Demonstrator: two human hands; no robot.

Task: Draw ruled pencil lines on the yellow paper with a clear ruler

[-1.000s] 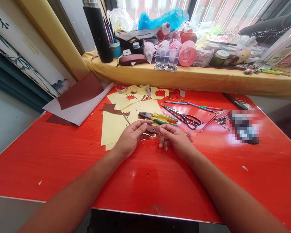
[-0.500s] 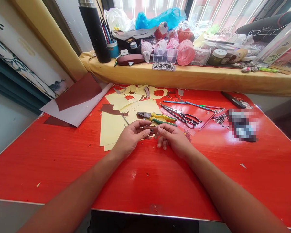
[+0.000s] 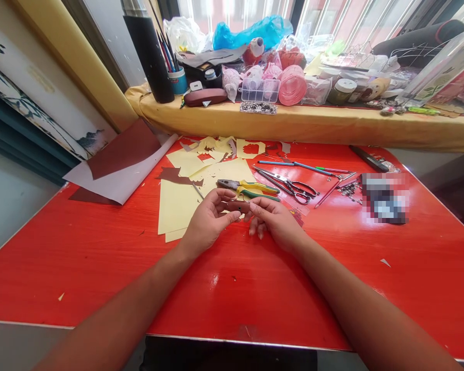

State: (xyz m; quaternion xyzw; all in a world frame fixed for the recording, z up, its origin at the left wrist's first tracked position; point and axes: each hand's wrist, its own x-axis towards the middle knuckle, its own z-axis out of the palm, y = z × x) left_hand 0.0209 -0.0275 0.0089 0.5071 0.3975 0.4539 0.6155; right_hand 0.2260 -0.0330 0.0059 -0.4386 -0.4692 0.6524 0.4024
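A small brown leather-like piece (image 3: 235, 205) with a dark round eyelet is held up between both hands, above the red table. My left hand (image 3: 210, 219) grips its left part with the fingers behind and the thumb in front. My right hand (image 3: 272, 219) pinches its right end between thumb and forefinger, the other fingers curled below. Just beyond the hands lie yellow-and-green pliers (image 3: 247, 188), resting partly on yellow paper (image 3: 176, 206). A pair of scissors (image 3: 288, 183) lies to the right of the pliers. A thin metal rod (image 3: 198, 191) pokes out beside my left hand.
Brown sheet material (image 3: 123, 149) leans at the table's left back. Yellow cut-outs and a brown scrap (image 3: 178, 176) lie before the sill. Pens (image 3: 305, 166), small metal rings (image 3: 348, 189) and a blurred dark item (image 3: 384, 201) sit right. A black flask (image 3: 149, 59) stands on the crowded sill.
The left thumb has shifted slightly along the brown piece, leaving more of its face visible. Both hands still hold it in nearly the same place; the whole view has moved a little.
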